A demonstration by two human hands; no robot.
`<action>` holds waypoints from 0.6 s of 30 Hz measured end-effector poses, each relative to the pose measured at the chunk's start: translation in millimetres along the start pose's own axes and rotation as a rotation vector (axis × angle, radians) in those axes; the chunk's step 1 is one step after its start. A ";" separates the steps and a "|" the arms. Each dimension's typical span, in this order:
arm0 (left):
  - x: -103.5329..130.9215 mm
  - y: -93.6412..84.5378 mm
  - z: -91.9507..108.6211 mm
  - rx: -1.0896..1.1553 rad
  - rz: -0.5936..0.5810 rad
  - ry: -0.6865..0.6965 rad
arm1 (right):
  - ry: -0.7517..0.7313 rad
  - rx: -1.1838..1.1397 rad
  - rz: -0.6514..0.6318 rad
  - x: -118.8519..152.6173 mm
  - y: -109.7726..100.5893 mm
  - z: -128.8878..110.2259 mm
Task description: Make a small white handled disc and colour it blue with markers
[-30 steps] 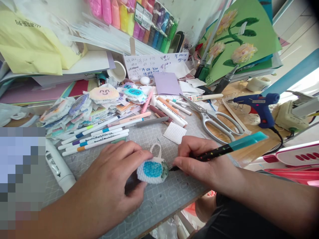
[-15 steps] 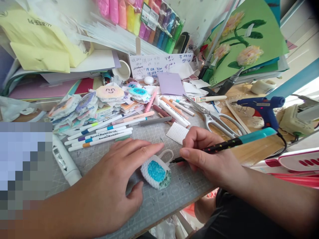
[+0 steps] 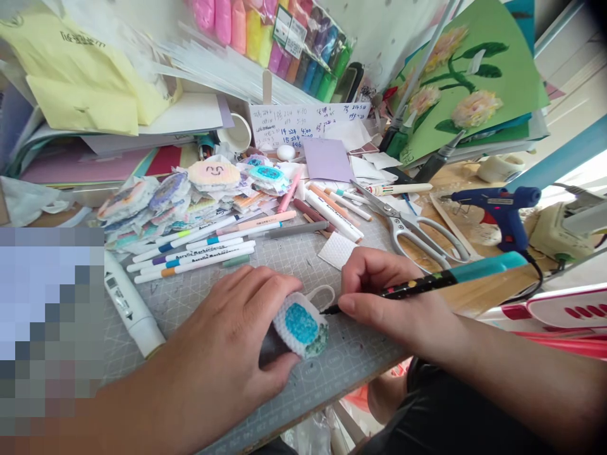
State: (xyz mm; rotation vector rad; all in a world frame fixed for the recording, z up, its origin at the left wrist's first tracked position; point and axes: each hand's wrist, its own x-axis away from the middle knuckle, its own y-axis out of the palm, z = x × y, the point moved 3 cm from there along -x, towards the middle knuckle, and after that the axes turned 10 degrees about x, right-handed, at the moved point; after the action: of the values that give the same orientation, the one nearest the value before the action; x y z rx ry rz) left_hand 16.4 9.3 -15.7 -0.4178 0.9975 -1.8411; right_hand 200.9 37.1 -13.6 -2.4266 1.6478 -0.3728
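A small white, quilted-looking padded piece (image 3: 301,325) rests on the grey cutting mat (image 3: 265,414). Its face carries a bright blue patch and a grey-green corner, and a thin white loop (image 3: 327,292) sticks out at its upper right. My left hand (image 3: 237,328) grips the piece by its left side, index finger along the top and thumb at the lower edge. In my right hand (image 3: 384,297) is a black patterned marker (image 3: 420,283) with a teal end. The dark tip points left, at the piece's right edge near the loop; I cannot tell whether it touches.
Several acrylic markers (image 3: 203,260) and a heap of padded pieces (image 3: 165,196) lie behind my left hand. Beyond my right hand are scissors (image 3: 403,221), a white textured scrap (image 3: 337,250) and a blue glue gun (image 3: 512,208). A thick white marker (image 3: 133,309) lies at left.
My left fingers, outstretched beside the padded piece before, have closed round its edge. The piece has shifted slightly. The marker tip stays close to its right side.
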 end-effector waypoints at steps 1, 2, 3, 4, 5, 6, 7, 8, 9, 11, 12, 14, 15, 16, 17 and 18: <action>-0.4 0.0 -0.4 0.004 0.002 0.009 | 0.003 0.019 -0.009 -0.3 0.7 -1.6; -0.8 0.1 -0.7 0.003 -0.002 0.020 | 0.004 0.035 -0.017 -0.5 1.3 -2.9; -1.2 0.5 -1.0 0.001 -0.013 0.029 | 0.001 0.045 -0.021 -0.7 1.8 -3.9; -1.6 0.9 -1.3 -0.003 -0.028 0.034 | -0.006 0.054 -0.016 -0.8 2.0 -4.6; -2.0 1.1 -1.7 -0.005 -0.042 0.031 | -0.015 0.062 -0.004 -0.8 2.0 -5.1; -2.3 1.3 -2.0 -0.005 -0.058 0.027 | -0.022 0.074 0.004 -0.7 2.0 -5.2; -2.5 1.4 -2.2 -0.003 -0.071 0.020 | -0.026 0.090 0.006 -0.6 2.0 -5.2; -2.7 1.1 -2.6 -0.001 -0.078 0.009 | -0.021 0.105 -0.004 -0.4 2.3 -4.8; -2.8 1.0 -2.8 0.002 -0.089 0.003 | -0.010 0.115 -0.027 -0.2 2.8 -4.2; -2.9 0.9 -3.1 0.007 -0.112 -0.003 | 0.016 0.115 -0.076 0.5 3.8 -2.9; -3.1 0.8 -3.2 0.008 -0.121 -0.003 | 0.021 0.107 -0.081 0.8 3.8 -2.5; -3.6 0.8 -3.4 0.005 -0.130 0.000 | 0.006 0.095 -0.047 1.1 2.7 -2.6; -3.9 0.8 -3.4 0.003 -0.131 0.002 | -0.005 0.098 -0.032 1.2 2.3 -2.9; -4.2 0.7 -3.5 0.000 -0.128 0.003 | -0.008 0.104 -0.034 1.2 2.4 -3.2; -4.5 0.7 -3.4 -0.002 -0.127 0.005 | -0.002 0.108 -0.054 1.1 3.1 -3.3; -4.7 0.7 -3.3 -0.004 -0.127 0.008 | 0.011 0.111 -0.078 0.8 3.7 -3.3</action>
State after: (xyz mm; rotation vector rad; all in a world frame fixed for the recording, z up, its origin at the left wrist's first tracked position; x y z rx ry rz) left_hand 16.9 14.7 -17.6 -0.4863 1.0003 -1.9551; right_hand 196.8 35.0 -11.4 -2.4160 1.4977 -0.4766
